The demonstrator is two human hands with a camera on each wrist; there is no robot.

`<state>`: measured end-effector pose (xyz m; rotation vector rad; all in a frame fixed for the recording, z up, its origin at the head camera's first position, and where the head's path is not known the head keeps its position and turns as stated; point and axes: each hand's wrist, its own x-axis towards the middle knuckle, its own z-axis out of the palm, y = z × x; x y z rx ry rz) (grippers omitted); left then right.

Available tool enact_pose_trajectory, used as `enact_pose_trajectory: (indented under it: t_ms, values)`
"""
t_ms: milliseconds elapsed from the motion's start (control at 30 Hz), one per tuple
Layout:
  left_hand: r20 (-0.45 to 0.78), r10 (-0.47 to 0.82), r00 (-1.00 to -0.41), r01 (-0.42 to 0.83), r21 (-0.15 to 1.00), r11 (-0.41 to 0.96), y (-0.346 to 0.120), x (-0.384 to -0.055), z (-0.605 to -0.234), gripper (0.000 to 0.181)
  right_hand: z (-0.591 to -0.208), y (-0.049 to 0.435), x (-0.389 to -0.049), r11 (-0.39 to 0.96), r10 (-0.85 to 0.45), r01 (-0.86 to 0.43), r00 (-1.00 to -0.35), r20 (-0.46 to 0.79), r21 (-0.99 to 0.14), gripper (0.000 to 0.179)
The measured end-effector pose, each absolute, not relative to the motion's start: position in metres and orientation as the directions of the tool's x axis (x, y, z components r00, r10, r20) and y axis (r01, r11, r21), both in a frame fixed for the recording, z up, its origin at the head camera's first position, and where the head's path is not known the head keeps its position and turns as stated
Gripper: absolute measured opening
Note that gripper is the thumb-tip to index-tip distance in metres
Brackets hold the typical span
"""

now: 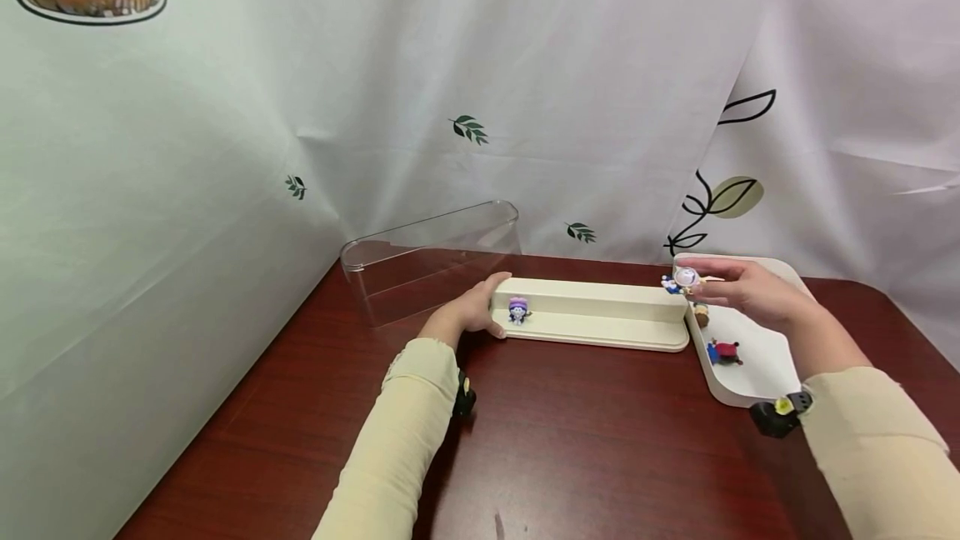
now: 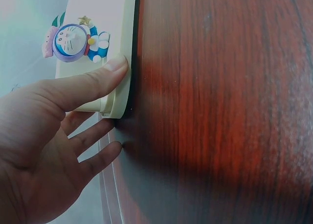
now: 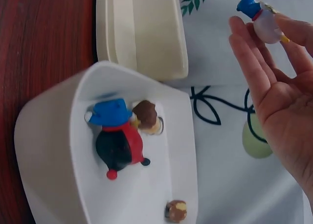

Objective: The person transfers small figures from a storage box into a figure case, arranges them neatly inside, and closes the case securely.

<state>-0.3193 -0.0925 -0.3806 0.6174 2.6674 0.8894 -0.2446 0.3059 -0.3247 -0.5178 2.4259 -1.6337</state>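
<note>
At the left end of a cream stepped display base point(image 1: 592, 330), my left hand point(image 1: 474, 307) grips the edge, thumb on the front lip. A figurine with a purple hood, blue-and-white body and a gold star point(image 2: 71, 43) stands on the lower step near that thumb. My right hand point(image 1: 761, 294) pinches a small white figurine with a blue hat point(image 3: 266, 28), held up by the base's right end. Below it, a white bin point(image 3: 49, 150) contains a red-and-black figurine with a blue hat point(image 3: 117, 145), a brown-topped figurine point(image 3: 146, 114) and a small brown piece point(image 3: 176, 210).
A clear plastic cover point(image 1: 427, 273) stands behind my left hand, at the table's back left. White printed cloth point(image 1: 525, 107) hangs behind and beside the dark red wooden table point(image 1: 600, 440). The bin's left wall lies close to the base's right end.
</note>
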Motion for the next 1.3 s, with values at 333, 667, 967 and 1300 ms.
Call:
enact_pose_trajectory:
  t_ms: [333,667,967,1300]
  values:
    - [-0.129,0.459,-0.879,0.292,0.616,0.732,-0.095,-0.320,-0.383,0.102,-0.329,0.280,-0.252,0.175,-0.331,-0.165,-0.938,0.099,-0.971,0.028]
    - [-0.136,0.452,-0.882,0.287,0.605,0.743,-0.095,-0.319,-0.382,0.101,-0.341,0.256,-0.257,-0.039,-0.327,-0.160,-0.931,0.164,-0.986,0.025]
    - [-0.135,0.455,-0.880,0.294,0.596,0.747,-0.095,-0.318,-0.382,0.101,-0.345,0.237,-0.261,-0.127,-0.340,-0.185,-0.915,0.218,-0.975,0.022]
    - [-0.140,0.452,-0.881,0.299,0.575,0.762,-0.093,-0.318,-0.381,0.101,-0.352,0.223,-0.268,-0.105,-0.373,-0.186,-0.903,0.212,-0.977,0.025]
